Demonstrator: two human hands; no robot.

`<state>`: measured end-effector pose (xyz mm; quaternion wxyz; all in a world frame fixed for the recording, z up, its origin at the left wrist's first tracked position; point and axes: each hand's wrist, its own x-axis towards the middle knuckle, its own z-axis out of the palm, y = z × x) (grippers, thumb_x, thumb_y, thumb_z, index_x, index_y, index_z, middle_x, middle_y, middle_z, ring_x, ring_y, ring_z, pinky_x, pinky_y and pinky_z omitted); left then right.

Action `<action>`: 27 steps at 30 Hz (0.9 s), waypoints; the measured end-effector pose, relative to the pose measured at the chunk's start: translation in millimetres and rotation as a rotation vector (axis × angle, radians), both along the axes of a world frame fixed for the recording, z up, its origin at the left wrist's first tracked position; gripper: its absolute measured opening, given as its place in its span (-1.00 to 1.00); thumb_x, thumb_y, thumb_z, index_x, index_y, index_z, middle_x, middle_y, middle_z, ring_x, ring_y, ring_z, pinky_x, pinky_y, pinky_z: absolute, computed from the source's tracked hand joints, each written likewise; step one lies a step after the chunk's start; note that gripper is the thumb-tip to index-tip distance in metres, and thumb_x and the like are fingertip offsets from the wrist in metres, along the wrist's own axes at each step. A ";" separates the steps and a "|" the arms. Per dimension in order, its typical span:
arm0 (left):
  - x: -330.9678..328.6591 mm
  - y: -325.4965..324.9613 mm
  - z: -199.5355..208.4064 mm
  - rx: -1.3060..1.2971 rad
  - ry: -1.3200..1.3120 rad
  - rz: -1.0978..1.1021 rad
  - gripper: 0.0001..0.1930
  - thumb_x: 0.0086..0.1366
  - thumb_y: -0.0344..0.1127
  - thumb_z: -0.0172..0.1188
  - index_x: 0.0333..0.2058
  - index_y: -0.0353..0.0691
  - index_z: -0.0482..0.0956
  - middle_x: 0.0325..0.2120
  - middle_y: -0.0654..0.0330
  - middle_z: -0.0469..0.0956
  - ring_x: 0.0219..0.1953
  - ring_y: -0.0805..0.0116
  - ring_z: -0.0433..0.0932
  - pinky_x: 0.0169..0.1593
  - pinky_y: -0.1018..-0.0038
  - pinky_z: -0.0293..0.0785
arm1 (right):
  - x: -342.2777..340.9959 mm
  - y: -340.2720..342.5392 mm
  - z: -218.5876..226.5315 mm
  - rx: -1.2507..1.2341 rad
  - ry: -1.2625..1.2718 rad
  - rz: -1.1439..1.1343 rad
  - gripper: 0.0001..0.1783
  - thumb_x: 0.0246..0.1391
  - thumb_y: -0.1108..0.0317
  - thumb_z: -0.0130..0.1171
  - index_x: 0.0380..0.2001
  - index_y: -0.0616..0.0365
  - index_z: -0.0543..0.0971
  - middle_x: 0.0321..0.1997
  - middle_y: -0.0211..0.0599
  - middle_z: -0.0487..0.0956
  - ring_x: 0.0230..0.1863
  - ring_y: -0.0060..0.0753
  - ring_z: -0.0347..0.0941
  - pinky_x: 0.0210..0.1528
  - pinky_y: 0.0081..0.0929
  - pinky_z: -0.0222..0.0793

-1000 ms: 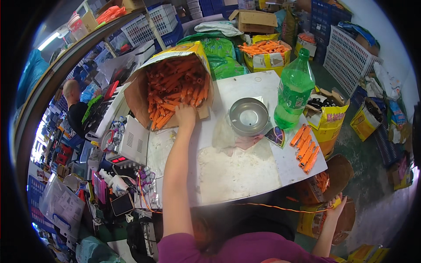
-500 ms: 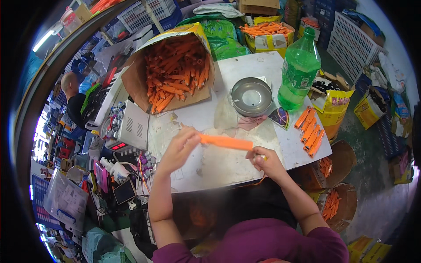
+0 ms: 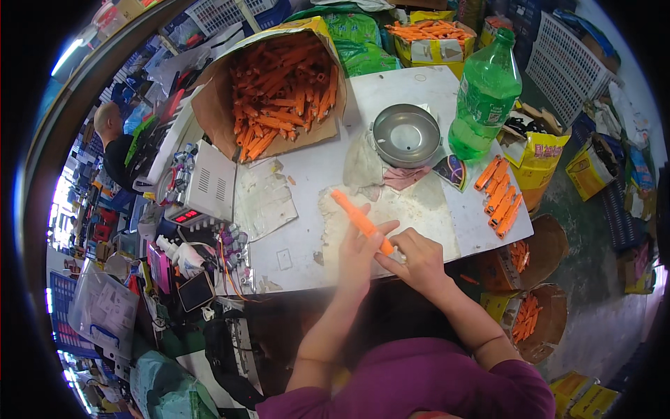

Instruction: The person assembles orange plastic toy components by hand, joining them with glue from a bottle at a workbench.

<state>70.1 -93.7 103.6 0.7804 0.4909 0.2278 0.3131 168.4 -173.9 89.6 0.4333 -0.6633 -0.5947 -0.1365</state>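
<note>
A long orange plastic tube-like piece (image 3: 363, 222) lies slantwise over the near part of the white table (image 3: 307, 262). My left hand (image 3: 357, 257) is closed on its lower half, and the far end sticks out past the fingers. At the near end, my right hand (image 3: 420, 260) has its thumb and curled fingers pinched close against the piece. Whatever small thing those fingers may hold is hidden. Several similar orange pieces (image 3: 499, 197) lie in a row at the table's right edge. A round metal bowl (image 3: 406, 140) stands beyond my hands, by a pinkish cloth (image 3: 405, 177).
A big paper sack (image 3: 209, 119) full of orange pieces lies at the back left. A green bottle (image 3: 485, 101) stands back right. A white powered box with a red display (image 3: 209, 185) sits left. Open cartons with orange pieces (image 3: 551, 328) stand below the right edge.
My left hand has moved right and nearer to me, bringing both hands together. The orange piece has swung from nearly level to a slant, its far end pointing up left.
</note>
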 end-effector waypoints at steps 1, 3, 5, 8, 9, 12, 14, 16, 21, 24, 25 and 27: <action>0.4 -2.0 0.6 0.005 0.013 -0.010 -0.39 0.20 -0.36 0.02 0.16 -0.37 -0.04 -0.17 -0.10 0.45 -0.15 0.33 0.45 -0.04 0.47 0.34 | 0.0 -0.4 0.5 -0.003 0.050 0.011 -0.74 -0.29 0.27 0.30 -0.57 0.12 0.44 -0.62 -0.34 0.37 -0.66 -0.35 0.33 -0.63 -0.50 0.24; 1.0 -4.4 0.2 0.009 0.026 -0.026 -0.37 0.18 -0.34 0.06 0.15 -0.36 -0.02 -0.19 -0.07 0.47 -0.18 0.36 0.47 -0.06 0.48 0.37 | -0.3 -0.2 0.1 -0.007 0.101 0.016 -0.73 -0.31 0.26 0.30 -0.56 0.12 0.44 -0.61 -0.34 0.37 -0.66 -0.35 0.33 -0.62 -0.49 0.25; 1.1 -5.6 -0.5 0.069 0.009 -0.014 -0.44 0.21 -0.43 -0.02 0.15 -0.35 -0.03 -0.17 -0.10 0.44 -0.19 0.40 0.45 -0.11 0.54 0.38 | -1.2 1.2 -1.0 -0.052 0.052 -0.009 -0.73 -0.31 0.27 0.29 -0.55 0.13 0.45 -0.61 -0.33 0.38 -0.65 -0.34 0.35 -0.61 -0.49 0.27; 1.6 -5.6 -1.6 0.166 0.037 -0.005 -0.44 0.21 -0.44 -0.03 0.15 -0.33 -0.02 -0.18 -0.09 0.45 -0.19 0.40 0.45 -0.12 0.55 0.39 | -0.4 -0.4 -0.3 -0.052 0.024 -0.015 -0.79 -0.32 0.27 0.25 -0.58 0.03 0.43 -0.59 -0.51 0.37 -0.62 -0.51 0.36 -0.66 -0.56 0.30; 1.9 -5.9 -1.0 0.166 0.037 -0.004 -0.44 0.21 -0.44 -0.03 0.15 -0.33 -0.02 -0.18 -0.09 0.45 -0.19 0.40 0.45 -0.12 0.55 0.39 | -0.1 -0.9 -1.8 -0.052 0.024 -0.015 -0.79 -0.32 0.27 0.25 -0.58 0.03 0.43 -0.59 -0.51 0.37 -0.62 -0.51 0.36 -0.66 -0.56 0.30; 3.5 -5.0 -0.3 0.226 0.082 -0.010 -0.45 0.21 -0.45 -0.04 0.15 -0.32 -0.01 -0.19 -0.09 0.46 -0.18 0.40 0.46 -0.11 0.54 0.39 | 0.3 -0.7 -8.7 -0.071 0.132 -0.012 -0.78 -0.30 0.27 0.25 -0.55 0.02 0.43 -0.59 -0.46 0.39 -0.63 -0.44 0.39 -0.65 -0.52 0.32; 3.6 -2.8 -5.1 0.152 0.059 -0.029 -0.45 0.22 -0.45 -0.04 0.15 -0.32 -0.01 -0.19 -0.08 0.46 -0.17 0.39 0.45 -0.11 0.54 0.39 | 1.3 0.2 -10.6 -0.096 0.130 -0.011 -0.78 -0.28 0.27 0.25 -0.53 0.03 0.43 -0.58 -0.41 0.41 -0.64 -0.38 0.41 -0.63 -0.49 0.33; 4.4 -1.1 -6.2 0.135 0.046 -0.033 -0.45 0.22 -0.45 -0.03 0.15 -0.32 -0.02 -0.20 -0.08 0.46 -0.17 0.39 0.46 -0.10 0.54 0.38 | 1.9 2.2 -10.8 -0.084 0.158 -0.014 -0.79 -0.27 0.27 0.24 -0.53 0.03 0.43 -0.59 -0.41 0.41 -0.64 -0.37 0.41 -0.63 -0.48 0.33; 10.2 2.3 -1.1 0.094 0.044 -0.068 -0.38 0.18 -0.43 0.03 0.17 -0.35 -0.03 -0.20 -0.04 0.47 -0.18 0.37 0.47 -0.09 0.48 0.38 | 5.7 2.4 -17.4 -0.095 0.165 -0.025 -0.79 -0.24 0.25 0.24 -0.55 0.05 0.44 -0.60 -0.39 0.42 -0.66 -0.33 0.40 -0.63 -0.47 0.33; 10.6 8.3 -0.4 0.152 0.118 -0.102 -0.38 0.19 -0.45 0.01 0.18 -0.32 -0.06 -0.06 -0.06 0.36 -0.08 0.36 0.39 -0.05 0.50 0.36 | 12.3 2.2 -16.1 -0.116 0.218 -0.033 -0.80 -0.23 0.25 0.23 -0.59 0.07 0.45 -0.61 -0.38 0.42 -0.66 -0.31 0.40 -0.63 -0.45 0.31; 10.1 11.7 -5.7 0.337 0.140 -0.013 -0.39 0.18 -0.43 0.01 0.17 -0.31 -0.03 -0.05 0.00 0.33 -0.08 0.36 0.38 -0.05 0.44 0.36 | 14.2 1.9 -14.7 -0.128 0.221 -0.062 -0.80 -0.22 0.24 0.23 -0.61 0.09 0.45 -0.62 -0.36 0.42 -0.66 -0.29 0.40 -0.63 -0.44 0.30; 10.2 15.3 2.4 0.518 0.160 0.076 -0.41 0.18 -0.42 0.01 0.16 -0.30 0.00 -0.04 0.06 0.29 -0.08 0.37 0.37 -0.06 0.37 0.36 | 20.5 2.6 -15.7 -0.142 0.222 -0.094 -0.79 -0.21 0.24 0.22 -0.64 0.11 0.46 -0.62 -0.35 0.42 -0.65 -0.27 0.40 -0.62 -0.43 0.29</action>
